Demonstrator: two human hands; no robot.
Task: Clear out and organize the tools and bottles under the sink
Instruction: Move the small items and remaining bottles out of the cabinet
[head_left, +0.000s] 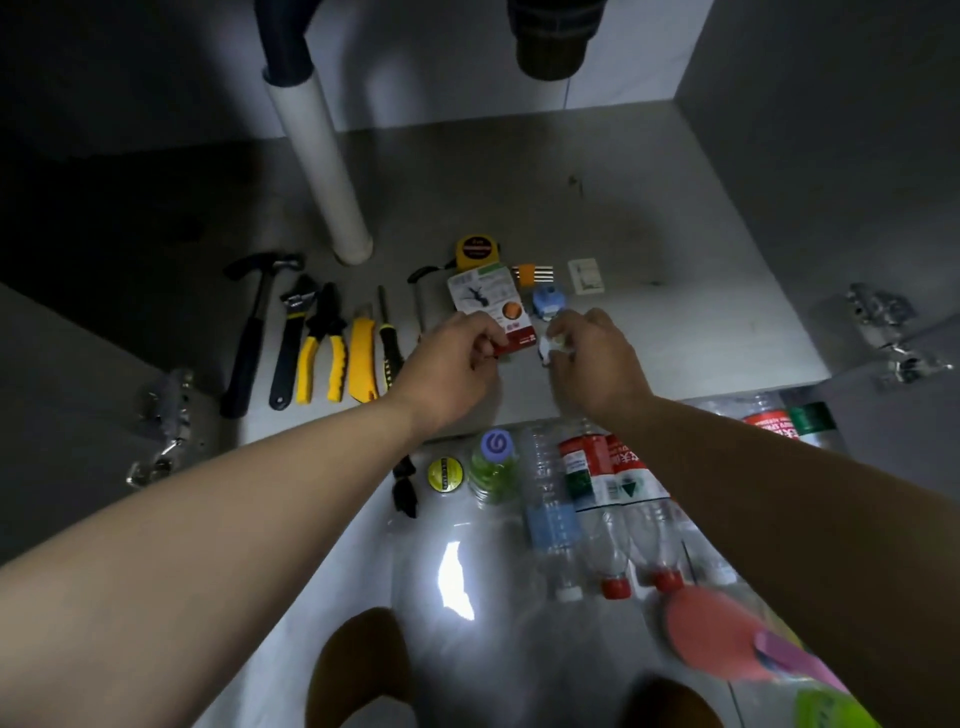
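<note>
My left hand (457, 358) pinches the lower red edge of a white product card (485, 301) on the cabinet floor (675, 291). My right hand (589, 348) pinches a small white object (546, 349) just right of the card. To the left lie a hammer (249, 332), a wrench (291, 338), yellow pliers (322, 348), a yellow utility knife (362, 358) and a screwdriver (387, 332) in a row. A yellow tape measure (475, 251), a blue item (547, 300), an orange-and-metal piece (531, 273) and a white wall switch (586, 275) lie behind the hands.
A white drain pipe (324, 171) stands at the cabinet's back left. On the floor outside lie several plastic bottles (597, 488), a green bottle (493, 465), a yellow tape roll (445, 474) and an orange-pink item (717, 634). Door hinges (883, 332) sit at both sides.
</note>
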